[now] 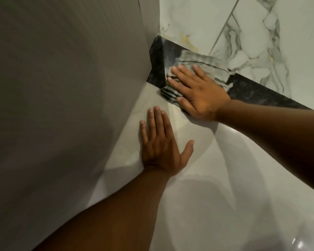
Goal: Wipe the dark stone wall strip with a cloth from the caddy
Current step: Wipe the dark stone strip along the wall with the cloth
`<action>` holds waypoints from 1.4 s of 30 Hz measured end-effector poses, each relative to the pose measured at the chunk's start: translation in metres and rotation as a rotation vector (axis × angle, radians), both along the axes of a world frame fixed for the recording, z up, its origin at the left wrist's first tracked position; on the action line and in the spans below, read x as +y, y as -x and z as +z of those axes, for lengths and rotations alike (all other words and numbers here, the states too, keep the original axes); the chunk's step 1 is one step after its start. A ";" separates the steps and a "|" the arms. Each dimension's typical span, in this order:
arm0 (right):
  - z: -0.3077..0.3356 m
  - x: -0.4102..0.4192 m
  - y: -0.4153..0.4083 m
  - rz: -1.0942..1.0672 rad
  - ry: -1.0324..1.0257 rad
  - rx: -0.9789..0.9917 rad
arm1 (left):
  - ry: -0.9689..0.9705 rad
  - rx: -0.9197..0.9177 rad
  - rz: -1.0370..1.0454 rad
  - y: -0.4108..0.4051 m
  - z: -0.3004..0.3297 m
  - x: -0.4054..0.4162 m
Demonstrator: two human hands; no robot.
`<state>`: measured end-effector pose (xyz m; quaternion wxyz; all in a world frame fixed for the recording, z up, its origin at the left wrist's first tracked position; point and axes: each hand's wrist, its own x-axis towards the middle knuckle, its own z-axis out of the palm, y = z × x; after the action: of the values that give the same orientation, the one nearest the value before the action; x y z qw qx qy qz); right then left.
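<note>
A dark speckled stone strip [257, 91] runs across the wall from the corner toward the right, between white marble tiles above and a pale surface below. A grey striped cloth [203, 61] lies against the strip near the corner. My right hand [198, 91] presses flat on the cloth, fingers spread and pointing left toward the corner. My left hand [161, 145] rests flat and empty on the pale glossy surface just below, fingers apart. The caddy is not in view.
A plain grey panel [62, 87] fills the left and meets the stone strip at the corner. White marble tiles with grey veins [252, 33] cover the wall above. A glossy white rounded surface [225, 196] lies below my arms.
</note>
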<state>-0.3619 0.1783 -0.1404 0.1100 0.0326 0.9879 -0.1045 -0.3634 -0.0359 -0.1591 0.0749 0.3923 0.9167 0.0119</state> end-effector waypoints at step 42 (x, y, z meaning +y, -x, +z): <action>0.008 -0.014 -0.113 -0.646 0.030 0.084 | 0.047 -0.016 -0.168 -0.009 0.007 0.003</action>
<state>-0.2489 0.1645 -0.1328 0.0309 0.3382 0.9285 -0.1499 -0.3542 -0.0326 -0.1524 0.0921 0.4658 0.8800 -0.0129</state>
